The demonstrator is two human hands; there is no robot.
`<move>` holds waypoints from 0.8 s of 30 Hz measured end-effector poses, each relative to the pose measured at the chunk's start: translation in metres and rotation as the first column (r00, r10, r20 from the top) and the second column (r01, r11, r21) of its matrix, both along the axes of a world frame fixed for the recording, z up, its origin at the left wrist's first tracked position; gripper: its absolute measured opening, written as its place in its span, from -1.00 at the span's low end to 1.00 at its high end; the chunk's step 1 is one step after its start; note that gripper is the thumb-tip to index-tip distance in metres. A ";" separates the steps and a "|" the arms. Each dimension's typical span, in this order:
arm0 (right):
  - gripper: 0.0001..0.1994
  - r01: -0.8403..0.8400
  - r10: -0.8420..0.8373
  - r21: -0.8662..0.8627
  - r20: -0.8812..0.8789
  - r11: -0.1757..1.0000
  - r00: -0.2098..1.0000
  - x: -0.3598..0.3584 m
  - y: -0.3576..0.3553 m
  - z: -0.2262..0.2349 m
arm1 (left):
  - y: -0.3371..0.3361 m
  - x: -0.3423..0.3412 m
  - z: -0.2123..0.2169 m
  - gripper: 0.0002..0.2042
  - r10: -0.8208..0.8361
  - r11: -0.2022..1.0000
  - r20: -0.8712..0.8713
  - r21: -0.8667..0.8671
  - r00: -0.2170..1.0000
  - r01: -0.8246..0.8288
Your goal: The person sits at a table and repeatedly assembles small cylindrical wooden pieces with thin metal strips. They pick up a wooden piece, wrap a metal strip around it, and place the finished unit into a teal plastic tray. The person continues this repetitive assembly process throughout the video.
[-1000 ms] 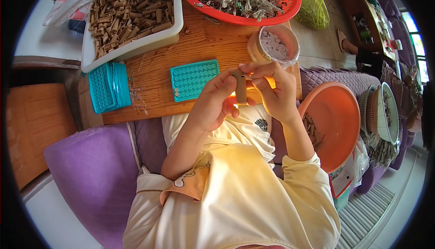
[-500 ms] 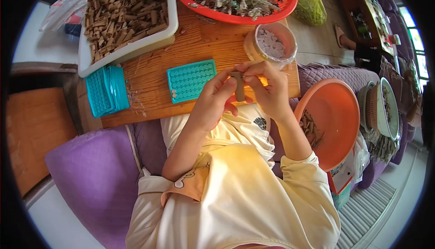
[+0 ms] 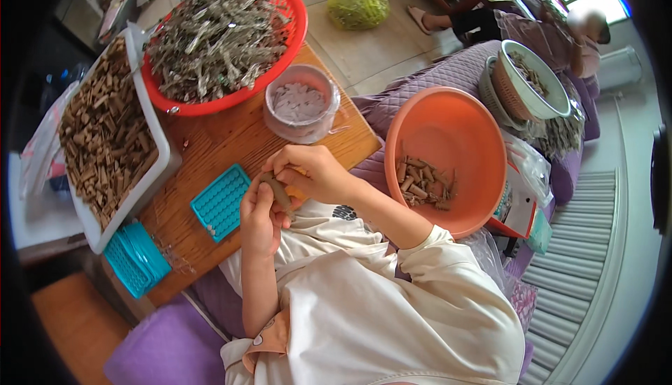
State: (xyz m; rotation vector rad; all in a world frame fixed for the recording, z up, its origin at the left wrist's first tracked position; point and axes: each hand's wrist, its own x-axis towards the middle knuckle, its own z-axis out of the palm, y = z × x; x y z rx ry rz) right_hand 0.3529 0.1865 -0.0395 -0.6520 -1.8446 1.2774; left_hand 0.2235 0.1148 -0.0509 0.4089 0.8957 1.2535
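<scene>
My left hand point(image 3: 260, 220) is closed around a small brown-green tube-shaped piece point(image 3: 278, 193), its thumb lying along it. The fingers of my right hand point(image 3: 313, 173) are pinched at the upper end of the same piece. Both hands meet over the table's front edge. Beside my left hand lies a teal tray point(image 3: 222, 203) with rows of small hollows and a few pale bits at its near corner. Beyond my right hand stands a round tub point(image 3: 287, 124) with whitish flakes in it. What lies between my fingertips is too small to make out.
A white bin point(image 3: 170, 155) of brown pieces and a red basket point(image 3: 301, 31) of silvery-green strands stand on the wooden table point(image 3: 343, 129). Stacked teal trays point(image 3: 136, 259) lie left. An orange basin point(image 3: 462, 129) holds similar brown rolls at right. Another person point(image 3: 483, 24) is farther back.
The head view has swung to the right, so the table sits farther left and the orange basin shows more fully. Both hands still hold the tube-shaped piece, now tilted.
</scene>
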 end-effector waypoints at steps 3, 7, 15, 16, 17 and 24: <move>-0.88 0.006 -0.010 0.059 0.064 0.998 0.998 0.003 -0.002 -0.001 | -0.002 0.001 -0.007 -0.70 -0.012 1.000 -0.067 -0.001 0.998 0.012; -0.91 -0.036 0.032 0.041 0.092 0.999 0.995 0.008 -0.004 -0.013 | -0.005 0.003 -0.019 -0.71 -0.047 0.997 -0.085 -0.068 0.995 0.041; -0.84 0.011 0.002 -0.063 0.195 0.998 0.981 0.049 -0.006 0.022 | -0.001 0.022 -0.015 -0.67 -0.185 0.980 0.090 -0.053 0.979 0.190; -0.83 0.031 -0.039 0.035 0.246 0.999 0.968 0.058 -0.006 0.027 | 0.000 0.027 -0.007 -0.65 -0.190 0.979 0.091 -0.053 0.977 0.196; -0.83 0.178 -0.183 0.041 0.250 0.983 0.951 0.071 -0.006 0.030 | -0.001 0.031 -0.001 -0.59 -0.138 0.990 0.058 0.025 0.989 0.136; -0.88 0.971 -0.978 0.135 0.089 0.199 0.188 0.209 -0.023 0.015 | -0.033 0.015 0.100 -0.32 0.009 0.666 0.156 0.735 0.988 -0.122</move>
